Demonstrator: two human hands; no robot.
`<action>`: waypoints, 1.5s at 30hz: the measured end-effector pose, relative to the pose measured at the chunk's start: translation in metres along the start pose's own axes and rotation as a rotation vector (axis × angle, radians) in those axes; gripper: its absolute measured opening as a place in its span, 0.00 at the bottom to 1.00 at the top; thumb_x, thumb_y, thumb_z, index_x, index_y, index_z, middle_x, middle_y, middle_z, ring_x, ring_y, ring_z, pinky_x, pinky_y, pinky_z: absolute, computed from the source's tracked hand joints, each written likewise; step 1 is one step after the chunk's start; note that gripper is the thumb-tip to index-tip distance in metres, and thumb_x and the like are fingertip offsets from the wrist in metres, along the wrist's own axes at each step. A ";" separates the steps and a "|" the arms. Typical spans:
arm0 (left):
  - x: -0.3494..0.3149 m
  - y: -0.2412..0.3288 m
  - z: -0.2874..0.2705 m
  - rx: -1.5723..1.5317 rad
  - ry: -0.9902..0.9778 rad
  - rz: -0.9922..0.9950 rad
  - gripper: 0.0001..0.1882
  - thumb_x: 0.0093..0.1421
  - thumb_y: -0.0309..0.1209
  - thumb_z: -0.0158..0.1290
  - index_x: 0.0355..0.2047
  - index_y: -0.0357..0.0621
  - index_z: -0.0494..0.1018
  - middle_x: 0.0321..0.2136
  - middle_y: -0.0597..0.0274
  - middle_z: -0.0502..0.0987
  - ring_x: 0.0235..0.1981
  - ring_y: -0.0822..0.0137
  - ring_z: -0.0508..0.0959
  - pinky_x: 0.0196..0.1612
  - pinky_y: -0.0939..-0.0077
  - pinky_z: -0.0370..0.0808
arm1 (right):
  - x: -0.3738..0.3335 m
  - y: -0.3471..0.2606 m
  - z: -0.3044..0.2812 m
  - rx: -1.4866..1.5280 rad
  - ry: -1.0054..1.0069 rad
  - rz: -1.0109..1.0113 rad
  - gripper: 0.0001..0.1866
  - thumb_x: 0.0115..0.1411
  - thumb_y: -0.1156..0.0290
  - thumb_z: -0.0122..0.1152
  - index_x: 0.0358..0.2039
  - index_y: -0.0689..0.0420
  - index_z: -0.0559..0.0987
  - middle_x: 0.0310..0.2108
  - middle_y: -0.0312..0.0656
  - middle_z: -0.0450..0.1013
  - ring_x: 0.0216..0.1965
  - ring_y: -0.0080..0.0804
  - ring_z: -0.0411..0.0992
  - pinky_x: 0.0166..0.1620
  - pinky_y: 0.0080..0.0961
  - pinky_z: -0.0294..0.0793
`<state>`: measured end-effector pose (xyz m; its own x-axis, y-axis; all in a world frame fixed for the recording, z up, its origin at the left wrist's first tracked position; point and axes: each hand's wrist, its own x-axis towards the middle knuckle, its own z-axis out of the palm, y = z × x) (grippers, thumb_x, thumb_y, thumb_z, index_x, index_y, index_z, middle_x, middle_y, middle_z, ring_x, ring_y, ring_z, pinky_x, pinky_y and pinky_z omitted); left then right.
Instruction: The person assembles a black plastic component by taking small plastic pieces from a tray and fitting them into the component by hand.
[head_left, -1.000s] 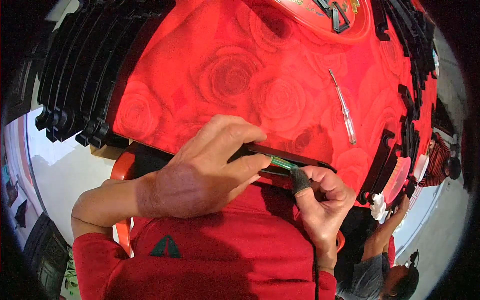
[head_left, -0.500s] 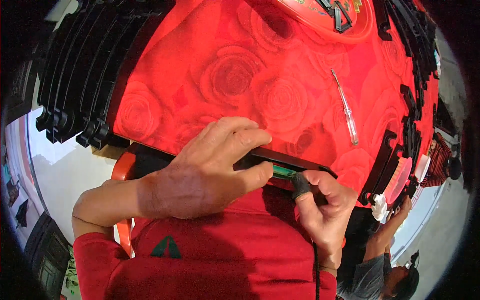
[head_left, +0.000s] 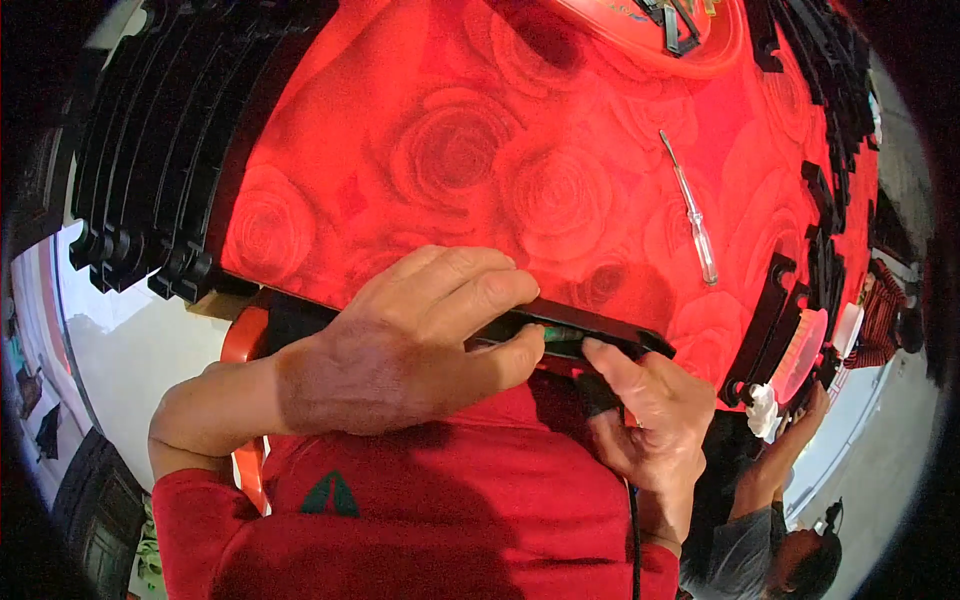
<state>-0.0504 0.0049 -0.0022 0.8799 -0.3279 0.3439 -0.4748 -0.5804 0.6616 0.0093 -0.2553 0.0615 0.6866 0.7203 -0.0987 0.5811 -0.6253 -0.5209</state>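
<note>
A long black plastic channel-shaped piece [head_left: 622,332] lies along the near edge of the table, partly hidden by my hands. My left hand [head_left: 420,335] closes over its left and middle part, fingers on the far side and thumb on the near side. Inside the channel, a short stretch of a narrow green strip [head_left: 562,335] shows between my hands. My right hand [head_left: 655,400] is at the right end, a bare fingertip pressed to the near side by the strip. Its thumb wears a dark cover and is bent under the piece, mostly hidden.
Red rose-patterned cloth [head_left: 455,150] covers the table. A clear-handled screwdriver [head_left: 697,225] lies right of centre, below a red basin [head_left: 690,62] of small parts. Long black pieces [head_left: 150,150] are stacked at left, more at right beside a pink brush [head_left: 800,350]. A co-worker [head_left: 765,520] sits lower right.
My right hand's fingertip has moved left onto the channel's near side, and its covered thumb has dropped below. Less of the green strip shows. My left hand keeps its hold.
</note>
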 end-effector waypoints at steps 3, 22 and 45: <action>-0.002 0.001 0.003 -0.047 0.007 -0.062 0.13 0.53 0.31 0.71 0.40 0.48 0.85 0.46 0.55 0.80 0.49 0.51 0.81 0.50 0.57 0.80 | 0.002 -0.003 0.004 -0.006 -0.009 0.050 0.32 0.38 0.85 0.71 0.47 0.46 0.88 0.17 0.34 0.54 0.16 0.30 0.57 0.21 0.29 0.56; -0.004 -0.004 0.005 -0.041 0.026 -0.072 0.17 0.45 0.28 0.69 0.38 0.45 0.83 0.42 0.58 0.80 0.42 0.53 0.79 0.44 0.58 0.79 | 0.033 -0.005 -0.001 -0.061 -0.050 -0.173 0.30 0.40 0.75 0.75 0.49 0.48 0.84 0.32 0.36 0.69 0.29 0.36 0.70 0.27 0.33 0.71; -0.004 -0.008 0.006 -0.073 0.034 -0.020 0.12 0.48 0.26 0.65 0.36 0.44 0.81 0.42 0.56 0.81 0.40 0.52 0.80 0.41 0.58 0.77 | 0.004 0.006 -0.001 -0.013 0.079 0.001 0.18 0.46 0.80 0.73 0.40 0.56 0.81 0.31 0.44 0.76 0.29 0.43 0.78 0.28 0.36 0.77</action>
<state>-0.0501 0.0063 -0.0125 0.8897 -0.2905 0.3522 -0.4560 -0.5306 0.7145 0.0160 -0.2566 0.0592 0.7192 0.6941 -0.0314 0.5859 -0.6302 -0.5095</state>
